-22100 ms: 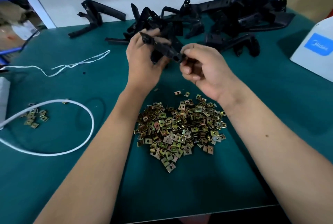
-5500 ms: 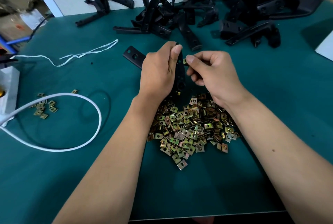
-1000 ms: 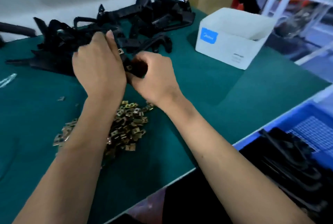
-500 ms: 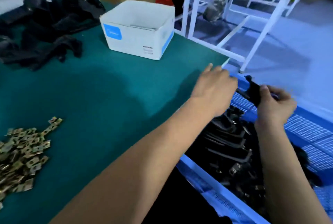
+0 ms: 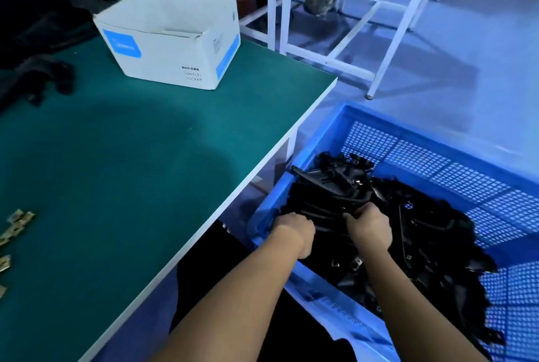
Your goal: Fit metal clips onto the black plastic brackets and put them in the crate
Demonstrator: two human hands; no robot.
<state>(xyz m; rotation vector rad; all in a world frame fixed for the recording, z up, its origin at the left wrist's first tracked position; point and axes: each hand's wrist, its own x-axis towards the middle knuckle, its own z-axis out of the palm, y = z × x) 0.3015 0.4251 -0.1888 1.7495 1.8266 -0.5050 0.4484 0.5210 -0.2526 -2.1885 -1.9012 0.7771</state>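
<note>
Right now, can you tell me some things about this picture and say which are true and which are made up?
1. Both hands are down in the blue crate. True: the left hand and right hand are on the black brackets piled inside.
2. The blue crate stands on the green table. False: it sits beside the table, lower than its top.
3. A white cardboard box stands on the table. True.
4. The white box is closed with a lid. False: its top is open.
5. The metal clips lie in the crate's far corner. False: they lie at the table's left edge.
</note>
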